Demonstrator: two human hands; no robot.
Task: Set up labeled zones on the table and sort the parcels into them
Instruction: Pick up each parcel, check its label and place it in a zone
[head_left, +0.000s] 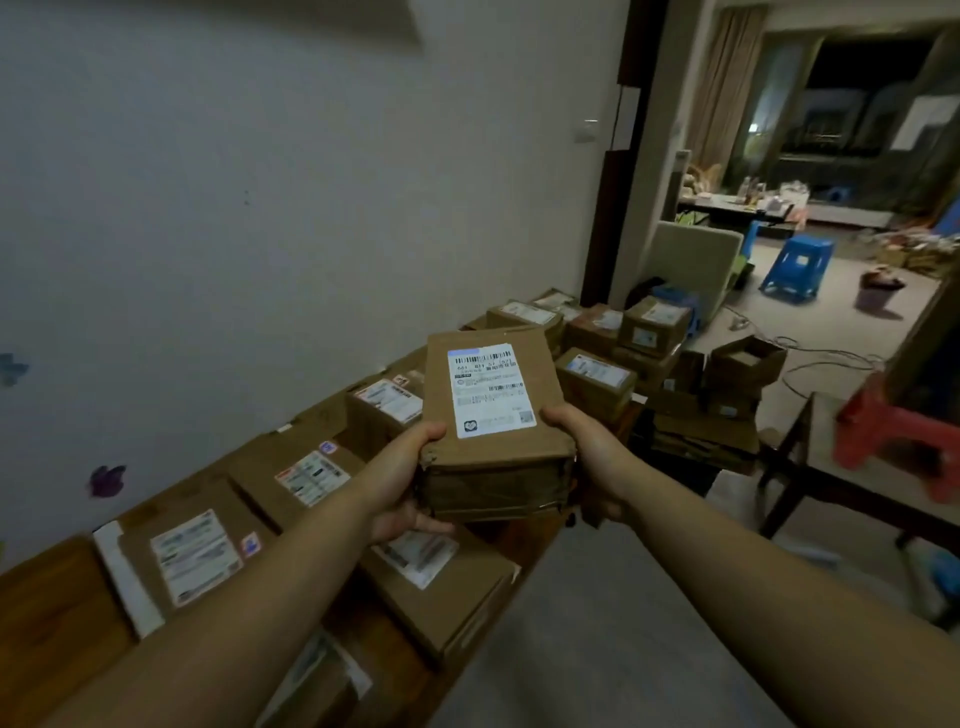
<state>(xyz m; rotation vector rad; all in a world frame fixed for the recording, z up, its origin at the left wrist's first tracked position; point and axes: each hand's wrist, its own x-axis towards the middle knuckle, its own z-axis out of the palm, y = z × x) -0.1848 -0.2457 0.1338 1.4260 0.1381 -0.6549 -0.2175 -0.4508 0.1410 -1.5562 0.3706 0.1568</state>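
Note:
I hold a brown cardboard parcel (493, 447) with a white shipping label in the air, above a long wooden table (57, 623). My left hand (400, 483) grips its left near corner, thumb on top. My right hand (587, 457) grips its right near corner, fingers underneath. Several other labelled cardboard parcels lie on the table along the wall, among them one at the near left (192, 556), one below my hands (441, 582) and a cluster at the far end (597, 379). No zone labels are visible.
A white wall runs along the table's left side. A pile of boxes (727, 384) stands on the floor beyond the table's far end. To the right are a dark table (831, 467) bearing a red stool (898, 431), a blue stool (800, 265) and cables on the floor.

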